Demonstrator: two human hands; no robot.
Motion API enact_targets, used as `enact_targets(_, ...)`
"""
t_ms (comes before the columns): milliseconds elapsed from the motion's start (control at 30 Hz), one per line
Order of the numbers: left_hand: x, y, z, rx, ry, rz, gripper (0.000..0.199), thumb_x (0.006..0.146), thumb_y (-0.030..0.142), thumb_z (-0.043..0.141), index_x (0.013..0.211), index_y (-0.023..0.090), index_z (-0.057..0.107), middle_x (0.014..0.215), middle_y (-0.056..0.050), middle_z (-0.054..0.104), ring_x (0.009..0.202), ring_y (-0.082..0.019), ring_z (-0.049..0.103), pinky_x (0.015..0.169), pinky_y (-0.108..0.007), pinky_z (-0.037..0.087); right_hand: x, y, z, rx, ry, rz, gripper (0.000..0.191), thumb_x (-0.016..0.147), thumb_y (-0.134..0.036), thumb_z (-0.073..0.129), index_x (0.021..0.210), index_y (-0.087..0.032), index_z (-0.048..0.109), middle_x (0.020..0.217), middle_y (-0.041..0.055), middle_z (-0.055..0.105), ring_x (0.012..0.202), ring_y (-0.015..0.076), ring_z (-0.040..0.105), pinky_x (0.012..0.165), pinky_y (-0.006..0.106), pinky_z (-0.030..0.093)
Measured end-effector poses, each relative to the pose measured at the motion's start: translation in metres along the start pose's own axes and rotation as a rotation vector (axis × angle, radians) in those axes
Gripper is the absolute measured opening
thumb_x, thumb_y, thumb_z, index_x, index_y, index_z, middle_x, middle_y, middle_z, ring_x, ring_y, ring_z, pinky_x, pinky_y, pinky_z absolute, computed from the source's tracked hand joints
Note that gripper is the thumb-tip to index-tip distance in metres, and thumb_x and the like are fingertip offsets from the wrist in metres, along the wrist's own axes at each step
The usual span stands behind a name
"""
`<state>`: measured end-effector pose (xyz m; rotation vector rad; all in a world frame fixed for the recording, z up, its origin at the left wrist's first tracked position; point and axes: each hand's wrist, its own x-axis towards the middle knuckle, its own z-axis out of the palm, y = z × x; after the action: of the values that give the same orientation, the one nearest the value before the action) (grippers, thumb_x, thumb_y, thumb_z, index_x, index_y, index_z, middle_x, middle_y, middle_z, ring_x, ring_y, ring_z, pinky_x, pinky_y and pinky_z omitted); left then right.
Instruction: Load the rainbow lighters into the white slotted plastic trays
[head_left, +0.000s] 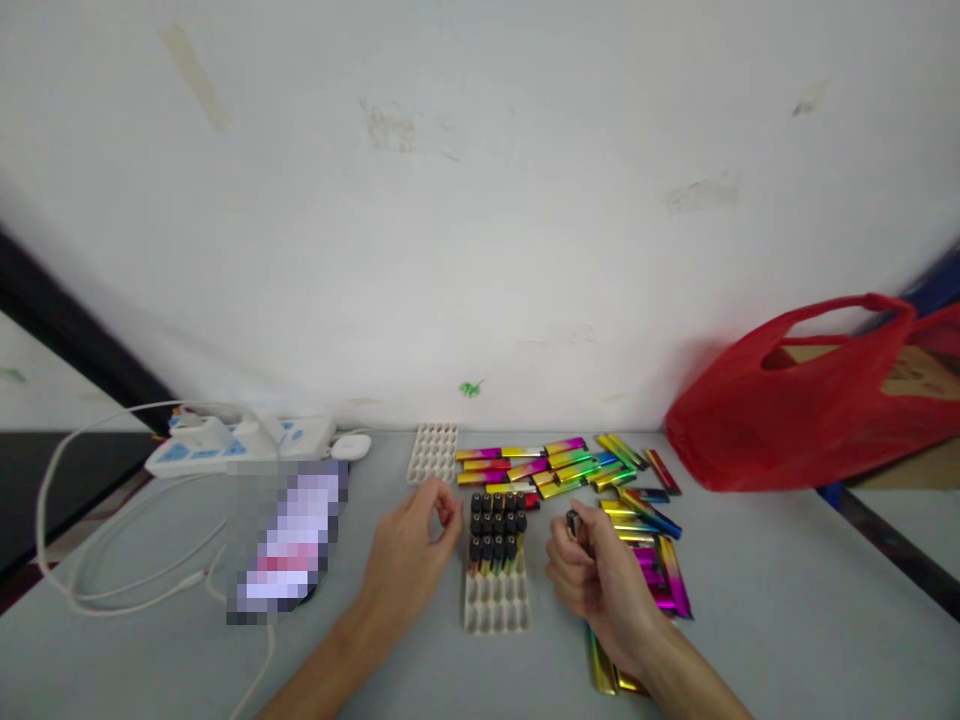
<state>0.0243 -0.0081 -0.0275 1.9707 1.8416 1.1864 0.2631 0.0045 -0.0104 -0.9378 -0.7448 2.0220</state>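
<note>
Just left of the pale moulded tray [496, 605] is my left hand [416, 540], its thumb and forefinger curled into a ring with the tips together and nothing visible between them. Several black-capped sticks [498, 523] stand upright in the tray's far rows, while its near rows show bare slots. To the right of the tray, my right hand [592, 570] is closed around a black-tipped stick [574, 522]; only its dark end shows above the fingers. Shiny multicoloured flat tubes [664, 580] lie beside and partly under the right hand.
More shiny tubes [570, 468] lie loose near the wall. A second pale tray [434, 453] is behind the first. At left are a phone [289, 550], white cables and a power strip [240, 440]. A red bag [810, 410] stands at right.
</note>
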Motion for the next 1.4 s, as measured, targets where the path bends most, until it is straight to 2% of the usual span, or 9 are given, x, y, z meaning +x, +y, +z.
enact_targets(167,-0.001,0.001,0.002,0.02,-0.022,-0.02,0.021,0.104,0.033,0.054,0.084,0.026,0.053,0.069,0.008,0.058,0.052,-0.015,0.047,0.06,-0.028,0.035,-0.002,0.002,0.004,-0.002,-0.023,-0.027,0.067,0.079,-0.072,0.078,0.058,-0.025,0.035,0.054,-0.0124,0.019,0.047,0.0066,0.008,0.044,0.025,0.008)
enact_targets(400,-0.002,0.0,0.002,0.041,0.01,0.004,0.026,0.104,0.033,0.053,0.08,0.026,0.047,0.062,0.01,0.048,0.049,-0.015,0.042,0.058,-0.028,0.031,-0.003,0.006,0.004,-0.001,-0.029,-0.048,0.064,0.082,-0.07,0.074,0.058,-0.025,0.037,0.053,-0.0122,0.019,0.046,0.007,0.01,0.043,0.026,0.009)
enact_targets(667,-0.001,0.001,0.001,0.029,0.011,0.007,0.026,0.104,0.033,0.053,0.079,0.026,0.048,0.062,0.009,0.046,0.05,-0.015,0.044,0.057,-0.027,0.032,-0.001,0.003,0.005,-0.016,-0.018,-0.044,0.065,0.079,-0.073,0.075,0.058,-0.025,0.036,0.053,-0.0121,0.021,0.046,0.007,0.01,0.043,0.026,0.009)
enact_targets(1100,-0.001,0.003,0.0,0.035,-0.001,-0.001,0.027,0.104,0.035,0.052,0.078,0.027,0.048,0.058,0.01,0.041,0.048,-0.016,0.041,0.057,-0.028,0.031,-0.002,0.006,0.005,-0.08,-0.108,-0.013,0.069,0.091,-0.077,0.066,0.06,-0.025,0.033,0.054,-0.0116,0.018,0.047,0.0075,0.01,0.044,0.026,0.007)
enact_targets(1400,-0.002,0.003,0.0,0.039,-0.038,-0.009,0.03,0.105,0.038,0.051,0.078,0.027,0.047,0.057,0.01,0.04,0.049,-0.017,0.042,0.058,-0.028,0.032,-0.003,0.008,0.011,-0.226,-0.024,-0.028,0.062,0.086,-0.075,0.061,0.06,-0.027,0.033,0.052,-0.0112,0.019,0.046,0.0075,0.01,0.045,0.029,0.006)
